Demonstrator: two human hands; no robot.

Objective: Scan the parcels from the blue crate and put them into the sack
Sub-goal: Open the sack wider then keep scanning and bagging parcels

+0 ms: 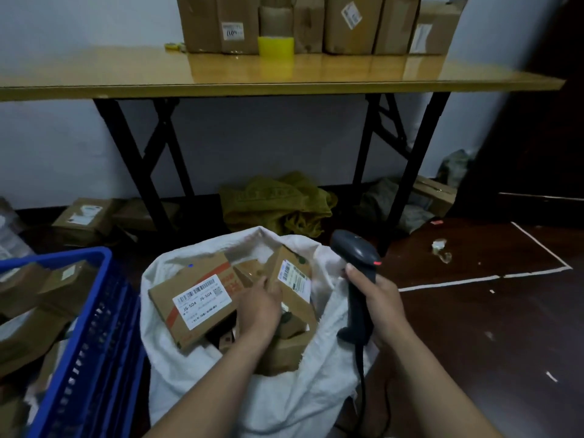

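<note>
At lower centre, the left hand (260, 303) reaches into the white sack (170, 358), fingers curled on a small labelled parcel (292, 279). The right hand (379, 298) grips a barcode scanner (357, 251). Lower left, the blue crate (91, 327) holds more parcels (31, 330). Beyond, cartons (350, 23) line the tabletop (126, 74).

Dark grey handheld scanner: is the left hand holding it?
No, the right hand grips the dark grey handheld scanner.

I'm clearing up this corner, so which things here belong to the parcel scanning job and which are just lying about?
Job: blue crate, white sack, labelled parcel, small parcel at the left hand, scanner in the right hand.
Lying about: yellow tape roll, boxes on the table, olive sack, floor scraps.
</note>
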